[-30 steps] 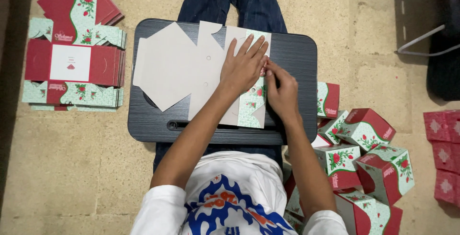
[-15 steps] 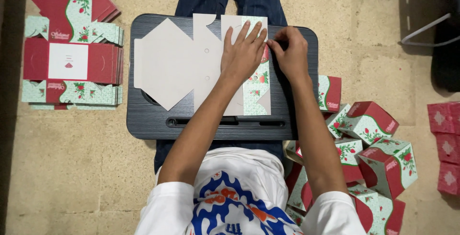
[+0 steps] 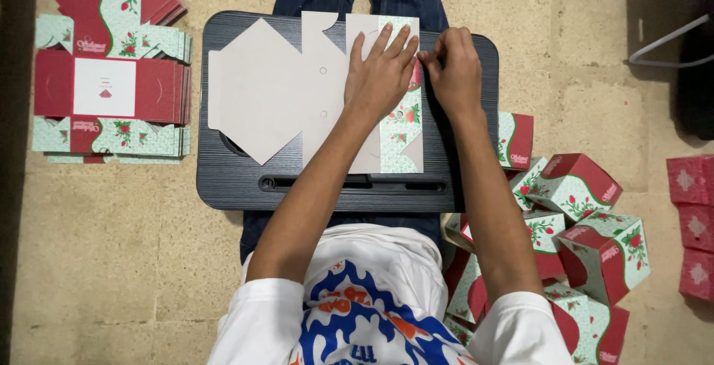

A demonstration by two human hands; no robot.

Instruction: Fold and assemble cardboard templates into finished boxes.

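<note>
Your left hand (image 3: 381,75) lies flat, fingers spread, on the unfolded carton blank (image 3: 297,90) on the dark lap tray (image 3: 230,179); your right hand (image 3: 454,71) pinches its folded printed flap; finished boxes (image 3: 580,209) beside you, flat stack (image 3: 104,86) waiting

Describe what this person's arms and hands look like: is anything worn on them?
Both arms are bare from the short white sleeves down. The left hand and right hand wear no gloves, and no rings, watch or bracelets show. The sleeves belong to a white T-shirt with a blue and orange print.
</note>
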